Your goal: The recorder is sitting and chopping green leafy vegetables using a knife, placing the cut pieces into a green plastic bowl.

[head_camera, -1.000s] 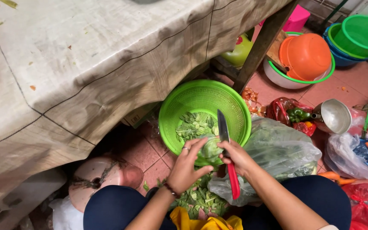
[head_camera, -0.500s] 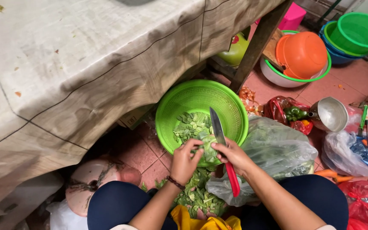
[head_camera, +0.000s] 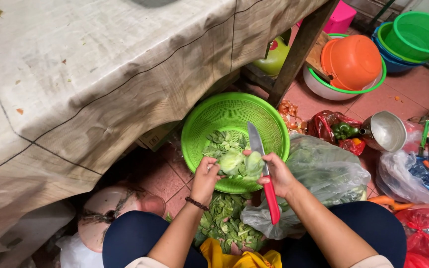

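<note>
Knife (head_camera: 264,173) | blade tip up-left, red handle down | right hand (head_camera: 279,173)

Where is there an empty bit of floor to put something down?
A bare patch of red tiles lies left of the green colander, beside the pink pot. More bare tile sits past the metal bowl, below the orange basin. Right of the colander, bags crowd the floor.
</note>
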